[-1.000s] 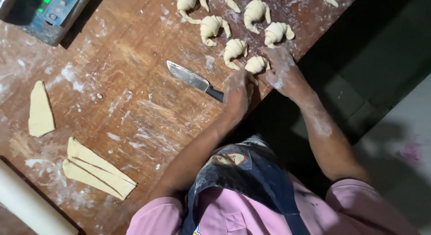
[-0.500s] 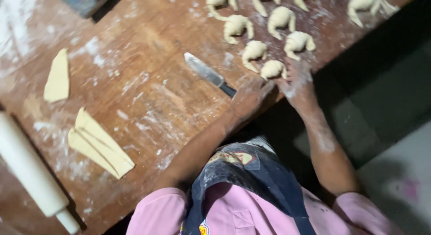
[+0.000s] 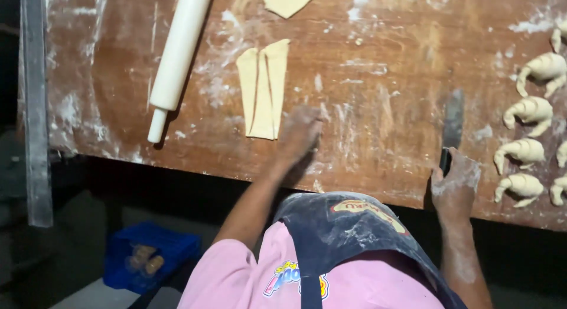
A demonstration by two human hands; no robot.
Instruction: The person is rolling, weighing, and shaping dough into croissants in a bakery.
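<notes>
A moment ago both hands sat close together by the rolled dough; now the left hand (image 3: pixel 298 135) has moved away to the soft, flat dough triangles (image 3: pixel 264 87), blurry and open, holding nothing. The right hand (image 3: pixel 455 182) rests on the dark handle of the shiny knife (image 3: pixel 452 127), fingers loose. The curly dough rolls (image 3: pixel 531 111) lie at three o'clock, and the smooth white rolling pin (image 3: pixel 177 55) at ten o'clock on the floury wooden table (image 3: pixel 378 78).

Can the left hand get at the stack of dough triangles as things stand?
Probably yes: the left hand is already just right of the stack of dough triangles, with only bare floured table between; the rolling pin lies clear.
</notes>
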